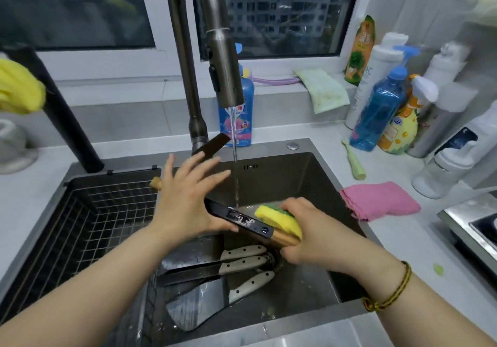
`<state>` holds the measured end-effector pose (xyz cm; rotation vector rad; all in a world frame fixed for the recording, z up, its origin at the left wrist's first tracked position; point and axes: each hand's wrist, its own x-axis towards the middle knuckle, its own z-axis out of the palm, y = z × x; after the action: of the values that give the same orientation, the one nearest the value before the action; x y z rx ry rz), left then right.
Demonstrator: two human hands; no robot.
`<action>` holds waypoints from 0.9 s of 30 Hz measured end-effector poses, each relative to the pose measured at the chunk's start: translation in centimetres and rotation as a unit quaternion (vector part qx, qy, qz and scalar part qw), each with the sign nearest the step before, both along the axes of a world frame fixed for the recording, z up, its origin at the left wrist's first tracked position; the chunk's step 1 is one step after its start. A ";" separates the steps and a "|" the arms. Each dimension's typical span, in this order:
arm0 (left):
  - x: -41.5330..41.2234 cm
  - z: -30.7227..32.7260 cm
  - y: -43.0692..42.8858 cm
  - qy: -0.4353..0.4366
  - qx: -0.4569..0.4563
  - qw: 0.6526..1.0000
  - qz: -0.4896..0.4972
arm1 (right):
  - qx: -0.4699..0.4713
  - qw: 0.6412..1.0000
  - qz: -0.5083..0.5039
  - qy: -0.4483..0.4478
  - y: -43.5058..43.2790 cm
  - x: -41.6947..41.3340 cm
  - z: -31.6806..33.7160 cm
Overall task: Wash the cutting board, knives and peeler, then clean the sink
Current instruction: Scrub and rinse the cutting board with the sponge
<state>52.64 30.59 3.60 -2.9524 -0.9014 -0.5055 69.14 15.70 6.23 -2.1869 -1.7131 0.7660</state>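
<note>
I hold the cutting board edge-on over the sink; it shows a dark, soapy rim and a wooden end. My left hand clamps it, with the fingers spread straight over the far face and the thumb under the near rim. My right hand grips a yellow and green sponge against the board's right end. Water runs from the faucet onto the board. Three knives with pale handles and a cleaver blade lie on the sink floor below. I see no peeler.
A wire drying basket fills the sink's left side. A pink cloth lies on the counter at the right, with several cleaning bottles behind it. A blue dish soap bottle stands behind the faucet. A stove edge shows at far right.
</note>
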 end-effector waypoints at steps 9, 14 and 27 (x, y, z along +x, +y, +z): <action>0.0 -1.3 -5.9 -0.437 -0.555 0.628 0.327 | 0.130 0.990 -0.027 -0.037 0.4 -1.0 -1.3; 1.8 0.3 -5.3 -0.462 -0.758 0.398 0.231 | 0.129 0.991 -0.018 -0.016 0.4 -1.1 -1.5; 1.6 0.1 -5.6 -0.404 -0.709 0.472 0.334 | 0.077 0.984 0.009 0.163 -0.1 -0.9 -2.7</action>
<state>54.25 25.00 3.71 -2.0118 -3.9600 -1.7497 68.27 15.57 3.54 -1.8289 -1.5725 0.9049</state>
